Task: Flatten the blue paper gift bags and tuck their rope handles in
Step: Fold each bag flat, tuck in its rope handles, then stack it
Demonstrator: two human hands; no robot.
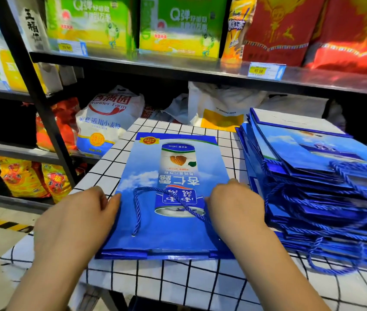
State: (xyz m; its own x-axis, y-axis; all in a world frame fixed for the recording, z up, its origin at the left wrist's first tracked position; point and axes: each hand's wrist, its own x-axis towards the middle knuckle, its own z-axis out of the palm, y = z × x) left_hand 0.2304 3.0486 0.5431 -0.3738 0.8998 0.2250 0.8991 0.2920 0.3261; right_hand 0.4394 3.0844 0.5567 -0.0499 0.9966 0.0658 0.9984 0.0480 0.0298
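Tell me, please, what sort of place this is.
Most likely a grocery shop: metal shelves hold green food boxes, a yellow price tag sits on the shelf edge, and a flour sack lies lower down.

A checked tablecloth (178, 281) lies before shelves (155, 63) holding green boxes (178, 25) and a flour sack (106, 124).

I count two hands in view, one left hand (72, 221) and one right hand (236, 207). I also count one flat blue bag (169, 232) showing one rope handle (136, 212), and one table (178, 283). At the right I log one stack of blue bags (326, 198), whose bags overlap too closely to count. On the shelves I count two green boxes, left (90, 23) and right (178, 25); two price tags, left (72, 47) and right (265, 70); one flour sack (108, 122); and two yellow sacks, left (20, 178) and right (56, 180).
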